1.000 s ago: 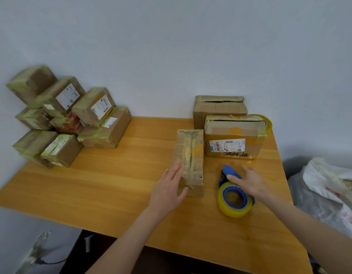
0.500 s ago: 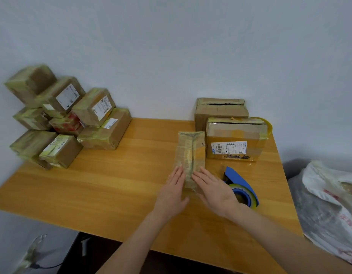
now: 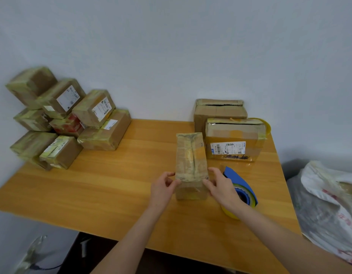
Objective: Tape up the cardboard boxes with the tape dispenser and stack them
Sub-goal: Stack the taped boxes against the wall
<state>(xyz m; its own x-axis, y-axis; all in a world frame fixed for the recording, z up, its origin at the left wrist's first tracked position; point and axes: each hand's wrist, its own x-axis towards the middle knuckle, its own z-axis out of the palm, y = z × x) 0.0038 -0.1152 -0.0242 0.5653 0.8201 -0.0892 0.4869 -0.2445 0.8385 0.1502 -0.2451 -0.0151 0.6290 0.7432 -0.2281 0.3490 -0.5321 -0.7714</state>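
Gripping the taped narrow box (image 3: pixel 191 157) at frame centre, my left hand (image 3: pixel 163 187) and right hand (image 3: pixel 222 186) curl fingers round its near corners; it is not yet on the pile (image 3: pixel 96 113), upper left; the labelled box (image 3: pixel 230 143) and back box (image 3: pixel 218 110) (seams gaping) likely await the tape dispenser (image 3: pixel 243 185) beside my right wrist.

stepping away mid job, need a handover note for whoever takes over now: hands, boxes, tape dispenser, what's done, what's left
Left hand and right hand: each grips one side of the near end of the narrow box, midway across the table; its top looks taped.
Tape dispenser: on the table beside the right hand, not held.
Done: stack of taped boxes at the far left.
Left: move the narrow box to that stack; the rear box and labelled box at back right show dark gaps along their tops, so probably tape them, then stack.
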